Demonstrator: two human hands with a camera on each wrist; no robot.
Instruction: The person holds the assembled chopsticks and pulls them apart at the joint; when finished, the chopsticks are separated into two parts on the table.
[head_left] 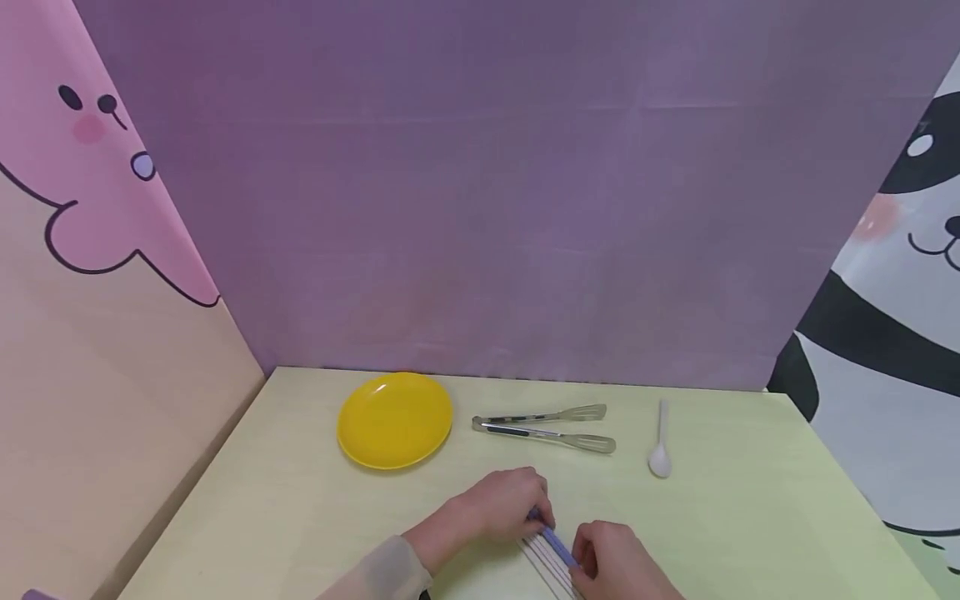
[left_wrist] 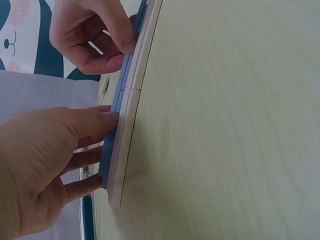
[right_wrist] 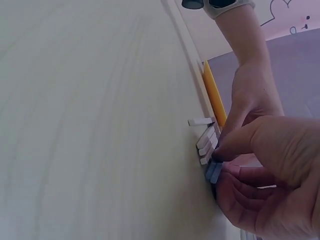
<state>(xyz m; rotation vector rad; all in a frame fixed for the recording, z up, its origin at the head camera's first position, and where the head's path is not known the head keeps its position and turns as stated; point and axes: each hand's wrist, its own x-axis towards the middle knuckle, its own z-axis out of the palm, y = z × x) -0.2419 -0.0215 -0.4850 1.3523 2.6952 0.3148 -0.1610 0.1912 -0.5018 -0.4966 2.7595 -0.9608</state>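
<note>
My left hand (head_left: 508, 502) pinches the far end of flat blue sticks (head_left: 557, 546) lying at the table's near middle. At their near end, my right hand (head_left: 621, 562) holds them between thumb and fingers. Several pale, narrow sticks (head_left: 546, 570) lie side by side along the left of the blue ones. The left wrist view shows the blue sticks (left_wrist: 106, 165) as a long low row against the pale sticks (left_wrist: 123, 145). From the right wrist, the ends of the blue sticks (right_wrist: 214, 171) show under my right fingertips, with one pale stick (right_wrist: 201, 121) apart from the others.
A yellow plate (head_left: 394, 421) sits at the back left of the light wooden table (head_left: 285, 508). Metal tongs (head_left: 543, 428) lie spread to its right, and a white spoon (head_left: 660, 457) lies farther right. A purple backdrop (head_left: 487, 208) rises behind.
</note>
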